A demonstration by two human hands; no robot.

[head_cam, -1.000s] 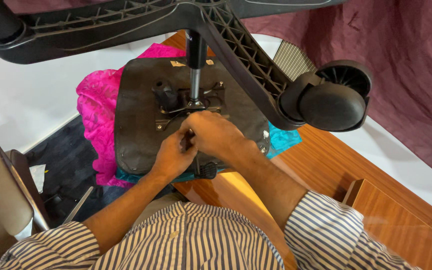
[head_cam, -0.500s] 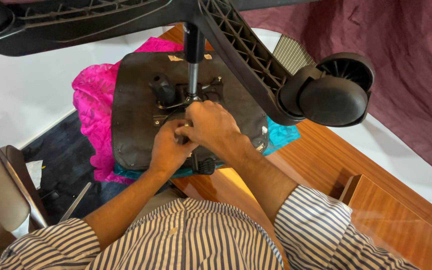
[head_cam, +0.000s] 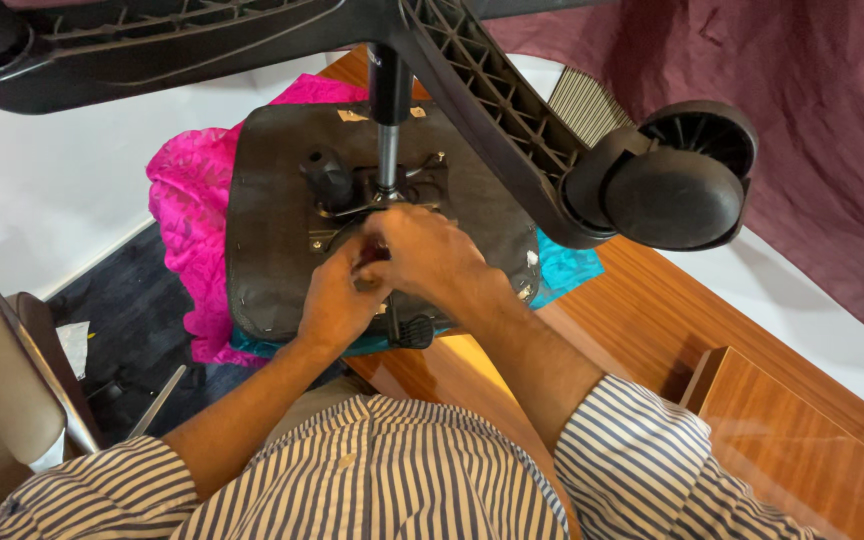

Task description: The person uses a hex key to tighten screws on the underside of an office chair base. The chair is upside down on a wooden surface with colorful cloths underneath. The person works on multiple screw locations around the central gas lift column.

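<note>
Pressed together, left hand (head_cam: 337, 300) and right hand (head_cam: 422, 255), on the metal mechanism plate (head_cam: 372, 190) under the upturned chair seat (head_cam: 272, 210). Grip hidden; could not tell what was clamped. Lay on pink cloth (head_cam: 187, 210) upon wooden table (head_cam: 652, 310), beneath the star base (head_cam: 492, 110).

A: Is the light good?

B: Bright and even, like daylight; the white wall (head_cam: 42, 190) left of the upturned black chair seat (head_cam: 272, 230) nearly washes out.

A: Any glare?

B: A yellowish sheen on the glossy brown wooden table (head_cam: 652, 320) just below that seat, with soft shadows under it.

A: Sharpness?

B: The black plastic caster wheel (head_cam: 677, 190), close to the lens, looks slightly soft and bulged; the seat is crisp.
</note>
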